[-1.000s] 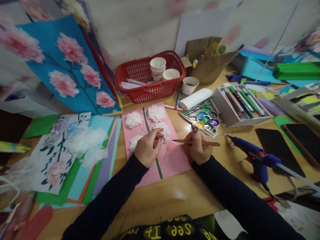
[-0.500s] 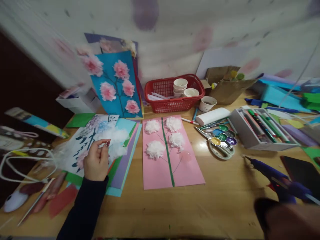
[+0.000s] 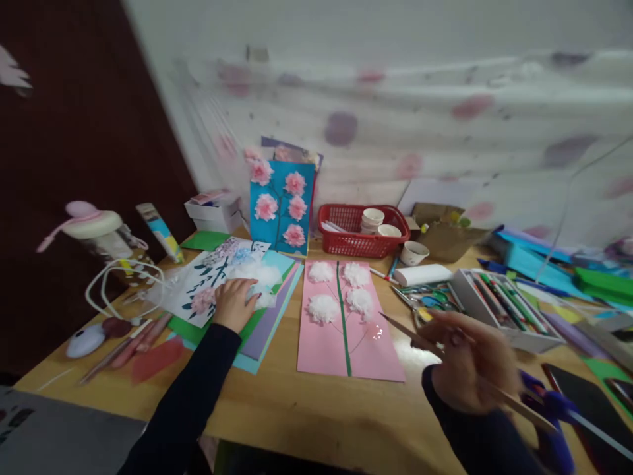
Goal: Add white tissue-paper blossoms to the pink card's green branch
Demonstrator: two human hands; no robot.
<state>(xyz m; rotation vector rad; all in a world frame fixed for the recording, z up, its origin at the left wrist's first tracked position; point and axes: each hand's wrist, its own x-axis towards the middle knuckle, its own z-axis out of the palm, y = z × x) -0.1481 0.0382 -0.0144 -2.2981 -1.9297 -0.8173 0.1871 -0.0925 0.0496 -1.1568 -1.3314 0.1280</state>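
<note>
My left hand rests over white fluffy tissue clumps on a stack of coloured paper, its fingers apart. In my right hand, blurred, is a thin wooden stick whose pointed end reaches toward the pink sheet. That sheet carries a green stem, thin drawn branches and several white tissue flowers. A shiny clear glue patch lies at its lower right. The purple glue gun is partly hidden behind my right hand.
A blue card with pink flowers leans at the back. Beside it stands a red basket with paper cups. To the right are scissors, a box of markers and a dark phone. A bottle stands left.
The view has tilted up and shifted left. My right hand has come into view above the glue gun with the wooden stick. My left hand has lowered onto the white clumps, its fingers spreading.
</note>
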